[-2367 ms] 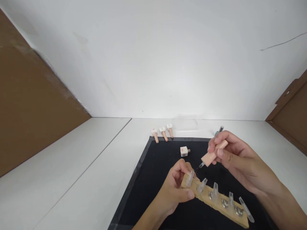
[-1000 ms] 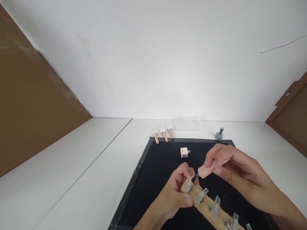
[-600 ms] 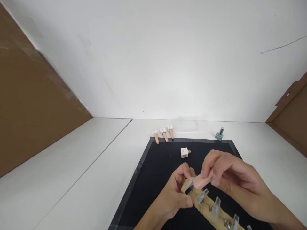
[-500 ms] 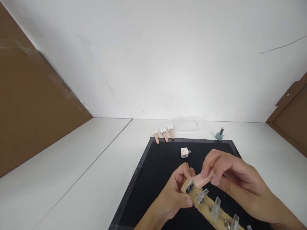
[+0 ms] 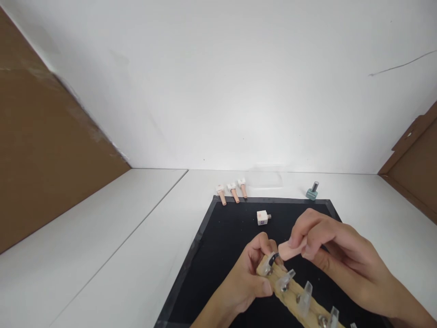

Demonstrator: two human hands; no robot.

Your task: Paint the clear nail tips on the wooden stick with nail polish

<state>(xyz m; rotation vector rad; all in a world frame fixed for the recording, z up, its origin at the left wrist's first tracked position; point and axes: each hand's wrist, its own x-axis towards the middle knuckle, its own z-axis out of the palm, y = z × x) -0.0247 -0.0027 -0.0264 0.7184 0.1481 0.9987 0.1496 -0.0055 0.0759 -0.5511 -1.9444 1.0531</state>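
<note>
My left hand (image 5: 251,273) is closed around the far end of a wooden nail-tip stand (image 5: 285,298). Several clear false nail tips (image 5: 305,296) stand up along it on metal mounts. In my right hand (image 5: 336,255) is a nail polish brush by its pale pink cap (image 5: 290,250), pinched between thumb and fingers. The dark brush end (image 5: 274,258) meets the nail tip at the stand's far end, where dark colour shows. Beyond my hands a white square polish bottle (image 5: 262,217) lies on its side on the black mat, its neck uncapped and pointing right.
Three white polish bottles with peach caps (image 5: 233,191) lie in a row by the mat's far edge. A teal polish bottle (image 5: 312,192) and a clear tray (image 5: 266,179) are farther back. The black mat (image 5: 225,237) covers part of the white table, between brown side panels.
The brush cap has drawn back a little up and to the right, so more of the dark brush shows at the end nail tip. My left hand and the stand have hardly moved.
</note>
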